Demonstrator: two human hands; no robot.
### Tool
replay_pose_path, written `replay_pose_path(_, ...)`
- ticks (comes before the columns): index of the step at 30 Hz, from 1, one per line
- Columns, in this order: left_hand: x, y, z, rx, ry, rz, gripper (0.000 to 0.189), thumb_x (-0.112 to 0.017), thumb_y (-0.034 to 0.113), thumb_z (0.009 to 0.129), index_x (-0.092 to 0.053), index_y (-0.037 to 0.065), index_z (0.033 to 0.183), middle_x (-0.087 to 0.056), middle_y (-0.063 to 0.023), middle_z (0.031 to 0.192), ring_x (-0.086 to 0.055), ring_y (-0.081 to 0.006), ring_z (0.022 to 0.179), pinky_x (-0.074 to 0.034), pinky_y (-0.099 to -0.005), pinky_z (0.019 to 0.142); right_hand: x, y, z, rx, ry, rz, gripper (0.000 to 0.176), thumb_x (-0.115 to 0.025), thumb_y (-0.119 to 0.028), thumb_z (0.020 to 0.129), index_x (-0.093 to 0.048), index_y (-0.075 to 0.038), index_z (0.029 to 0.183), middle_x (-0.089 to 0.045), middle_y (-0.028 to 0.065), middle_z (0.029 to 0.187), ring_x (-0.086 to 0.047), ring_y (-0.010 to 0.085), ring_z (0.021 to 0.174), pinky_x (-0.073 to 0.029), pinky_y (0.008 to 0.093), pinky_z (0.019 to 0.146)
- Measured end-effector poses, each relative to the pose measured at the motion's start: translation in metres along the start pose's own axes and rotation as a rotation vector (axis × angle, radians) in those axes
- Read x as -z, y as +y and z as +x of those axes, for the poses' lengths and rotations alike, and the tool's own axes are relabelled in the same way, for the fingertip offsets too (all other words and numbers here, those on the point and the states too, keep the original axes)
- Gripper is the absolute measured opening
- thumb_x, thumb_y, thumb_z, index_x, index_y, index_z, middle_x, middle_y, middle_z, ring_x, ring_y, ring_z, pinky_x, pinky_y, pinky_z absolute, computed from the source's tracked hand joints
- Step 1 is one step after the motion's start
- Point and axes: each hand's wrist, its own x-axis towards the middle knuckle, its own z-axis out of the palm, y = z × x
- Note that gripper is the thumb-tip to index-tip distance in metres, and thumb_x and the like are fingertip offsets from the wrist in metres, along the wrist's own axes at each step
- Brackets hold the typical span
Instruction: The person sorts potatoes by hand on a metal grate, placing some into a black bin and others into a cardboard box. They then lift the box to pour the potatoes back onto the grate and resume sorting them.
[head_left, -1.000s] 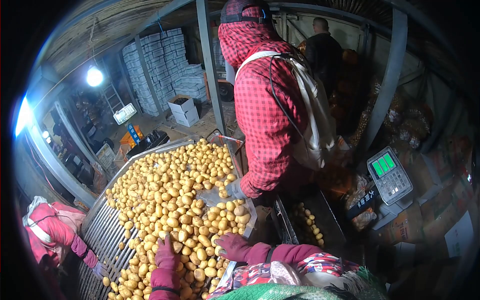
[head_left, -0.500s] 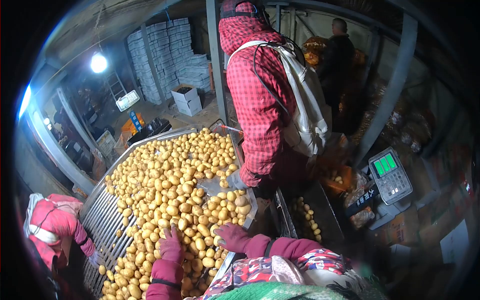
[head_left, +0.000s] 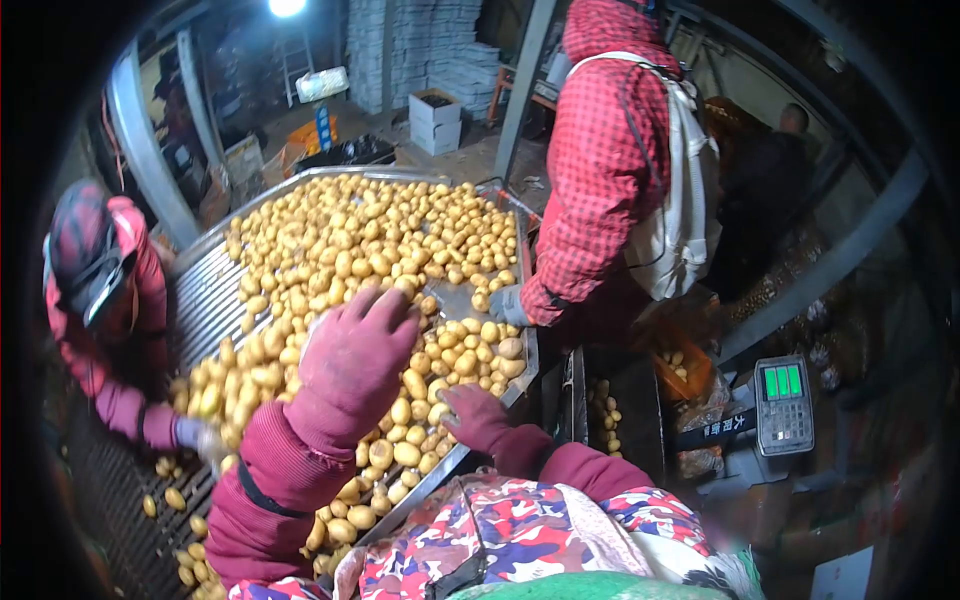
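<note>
My left hand (head_left: 358, 365), in a dusty maroon glove, is raised above the heap of potatoes (head_left: 345, 235), with its fingers apart and nothing visible in it. My right hand (head_left: 475, 415), gloved alike, rests at the near right edge of the heap beside the metal rim (head_left: 455, 455). Its fingers are spread, touching or just above the potatoes. The yellow potatoes lie on a sorting table with metal bars (head_left: 205, 305). Some of the potatoes are hidden behind my left hand and forearm.
A co-worker (head_left: 110, 290) reaches into the potatoes at left. Another, in checked red (head_left: 600, 170), has a gloved hand (head_left: 508, 305) on the table's right side. Right stand a dark bin (head_left: 635, 415) and a scale (head_left: 783, 405). A white box (head_left: 435, 122) is behind.
My left hand has lifted off the potatoes toward the camera. The left co-worker now leans in, an arm further over the table. The view has shifted, and potatoes near that arm look blurred.
</note>
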Motion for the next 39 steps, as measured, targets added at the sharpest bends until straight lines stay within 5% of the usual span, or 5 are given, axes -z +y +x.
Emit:
replay_pose_path(2,0.041,0.052,0.012,0.082,0.101,-0.154,0.033,-0.064,0.011,0.077,-0.066,0.008,0.11,-0.063,-0.0095,0.116,-0.061,-0.0307,0.106,-0.051,-0.0418,0.083,0.007,0.007,-0.016,-0.005,-0.049,-0.022,0.053,-0.07,-0.036,0.082,-0.058,-0.011,0.127,-0.06,0.0129,0.116,-0.055,0.0332,0.11,-0.046,0.0451,0.092)
replay_pose_path(4,0.08,0.072,0.017,0.059,0.278,-0.292,0.033,-0.071,0.017,0.075,-0.065,0.008,0.106,-0.066,-0.0084,0.102,-0.064,-0.0287,0.095,-0.051,-0.0404,0.08,0.02,-0.003,-0.012,0.065,0.055,0.059,0.041,-0.066,-0.026,0.084,-0.061,-0.005,0.119,-0.064,0.016,0.104,-0.061,0.0333,0.093,-0.051,0.0442,0.083)
replay_pose_path(7,0.11,0.093,0.013,-0.065,0.442,-0.438,0.033,-0.071,0.017,0.074,-0.066,0.008,0.105,-0.066,-0.0082,0.101,-0.064,-0.0283,0.095,-0.051,-0.0404,0.08,0.022,-0.006,-0.009,0.058,0.053,0.017,0.044,-0.067,-0.028,0.084,-0.06,-0.007,0.122,-0.063,0.0153,0.108,-0.06,0.0333,0.098,-0.05,0.0444,0.086)
replay_pose_path(15,0.121,0.076,0.001,-0.064,0.421,-0.511,0.031,-0.071,0.016,0.073,-0.066,0.008,0.103,-0.066,-0.0077,0.1,-0.064,-0.0275,0.093,-0.051,-0.0405,0.078,0.025,-0.009,0.003,-0.003,-0.047,-0.083,0.054,-0.07,-0.032,0.082,-0.057,-0.013,0.13,-0.06,0.0132,0.12,-0.054,0.0332,0.111,-0.045,0.0447,0.096)
replay_pose_path(39,0.138,0.041,-0.007,-0.07,0.298,-0.63,0.027,-0.07,0.014,0.07,-0.068,0.007,0.095,-0.066,-0.0062,0.096,-0.064,-0.0249,0.089,-0.052,-0.0406,0.073,0.029,-0.009,0.021,-0.06,-0.095,-0.087,0.051,-0.072,-0.031,0.08,-0.06,-0.013,0.127,-0.061,0.0123,0.119,-0.055,0.0319,0.112,-0.046,0.044,0.097)
